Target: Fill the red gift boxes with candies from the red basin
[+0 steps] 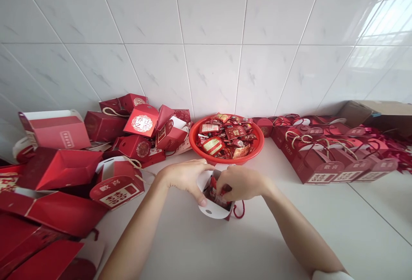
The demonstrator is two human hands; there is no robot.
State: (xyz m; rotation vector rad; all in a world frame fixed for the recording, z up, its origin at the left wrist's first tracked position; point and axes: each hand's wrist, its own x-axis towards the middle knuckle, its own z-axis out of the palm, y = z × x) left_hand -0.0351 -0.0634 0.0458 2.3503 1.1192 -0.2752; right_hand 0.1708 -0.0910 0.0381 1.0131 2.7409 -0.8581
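A small gift box (215, 210) stands with its top open on the table in front of me, its white inner flaps folded outward. A dark red cord handle (238, 211) loops out at its right. My left hand (186, 181) grips the box from the left, thumb on the near flap. The fingers of my right hand (241, 182) are curled down inside the opening, at a red-wrapped candy (213, 182); the fingertips are partly hidden. Just behind the box is an orange-red basin (193, 142) heaped with wrapped sweets (234, 132).
Loose red gift boxes (61, 164) lie piled at the left, many with open tops. At the right, closed boxes (322, 166) with rope handles stand in rows. Behind them is a brown cardboard carton (376, 108). A tiled wall (212, 69) bounds the table at the back.
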